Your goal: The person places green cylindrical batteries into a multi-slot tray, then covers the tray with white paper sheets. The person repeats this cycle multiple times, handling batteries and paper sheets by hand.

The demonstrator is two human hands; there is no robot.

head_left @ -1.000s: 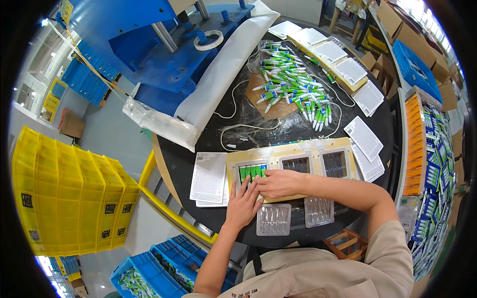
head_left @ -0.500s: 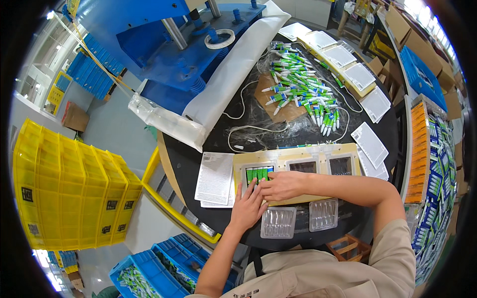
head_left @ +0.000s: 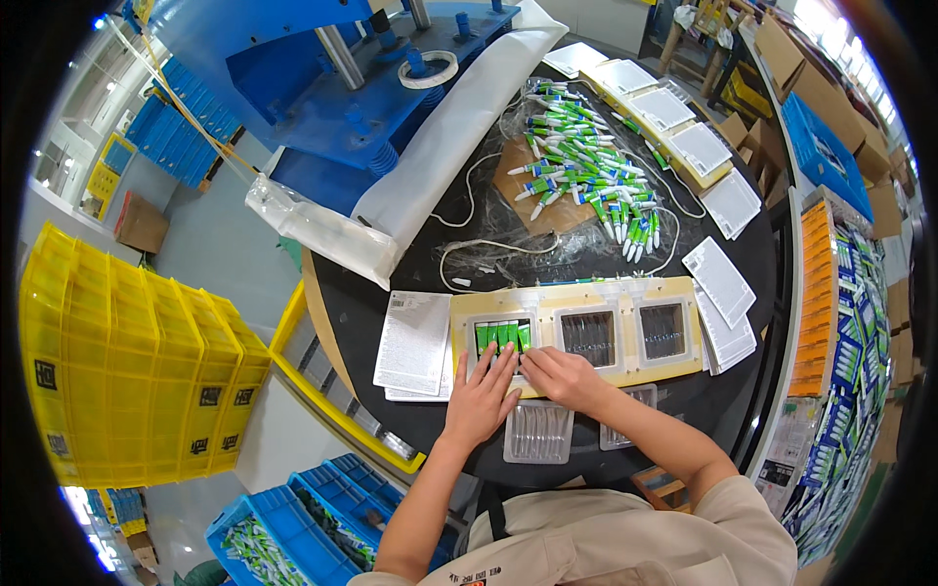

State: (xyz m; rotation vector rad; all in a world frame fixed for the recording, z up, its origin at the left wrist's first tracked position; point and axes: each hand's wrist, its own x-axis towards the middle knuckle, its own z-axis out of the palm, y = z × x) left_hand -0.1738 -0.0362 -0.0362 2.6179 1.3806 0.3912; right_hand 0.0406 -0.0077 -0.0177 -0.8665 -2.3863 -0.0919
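Tubes point(head_left: 501, 334) aligned; right arm point(head_left: 664, 433) uncovers middle window point(head_left: 586, 335)

A three-opening frame point(head_left: 462, 342) is lying on the table point(head_left: 354, 317), tubes point(head_left: 501, 334) sitting in its left opening. A card stack point(head_left: 414, 342) is lying left of it, further cards point(head_left: 721, 278) right. A tube pile point(head_left: 586, 156) is resting behind, two blister trays point(head_left: 538, 433) before.

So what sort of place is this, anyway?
Most likely a factory packing area. A heavy blue machine stands beside a black table, a heap of small green-and-white tubes lies on that table, and large yellow plastic crates stand at the left.
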